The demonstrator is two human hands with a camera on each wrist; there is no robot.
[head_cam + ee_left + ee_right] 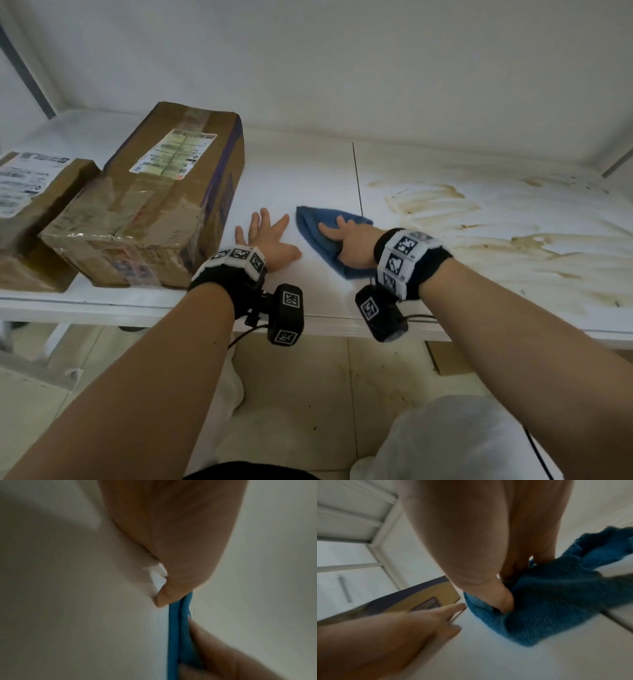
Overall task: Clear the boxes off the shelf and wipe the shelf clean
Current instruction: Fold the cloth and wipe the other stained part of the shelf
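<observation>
Two taped cardboard boxes stand on the left of the white shelf (pixel 301 164): a large one (pixel 154 198) and a smaller one (pixel 30 205) at the far left edge. My left hand (pixel 270 236) lies flat on the shelf with fingers spread, just right of the large box and apart from it. My right hand (pixel 346 240) presses on a crumpled blue cloth (pixel 322 246) beside it. In the right wrist view the thumb (pixel 501 601) digs into a fold of the cloth (pixel 553 608). Brown smeared stains (pixel 479 222) cover the shelf's right half.
A thin dark seam (pixel 357 178) crosses the shelf behind the cloth. The white back wall (pixel 342 68) closes the shelf, with upright posts at both ends. Below the front edge (pixel 325 325) lie a tiled floor, a flat cardboard piece (pixel 448 359) and my white-covered knee (pixel 452 438).
</observation>
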